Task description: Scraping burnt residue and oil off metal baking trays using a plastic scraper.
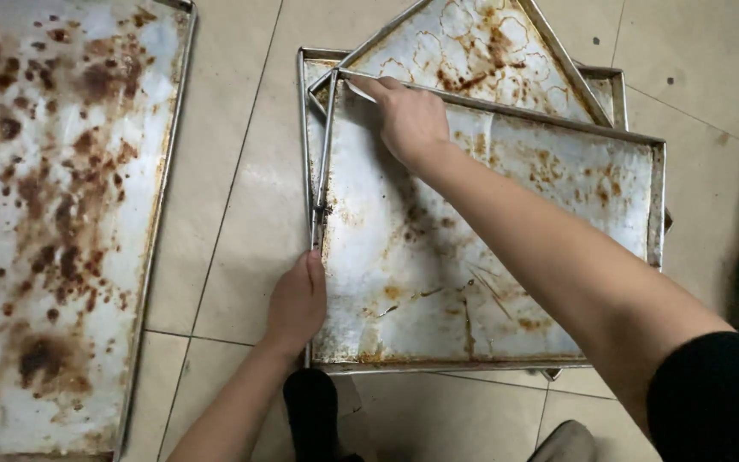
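A stack of stained metal baking trays lies on the tiled floor. The top tray (558, 282) is rectangular, greasy and spotted with brown burnt marks. My left hand (297, 304) grips its near left rim. My right hand (408, 120) reaches across and holds the far left corner of the same tray. Beneath it, a second tray (481, 43) sits turned at an angle, and a third tray (613, 81) shows at the edges.
A large separate tray (53, 214) with heavy brown burnt stains lies on the floor at the left. Beige floor tiles (233, 171) run between it and the stack. A dark shoe (310, 411) shows at the bottom edge.
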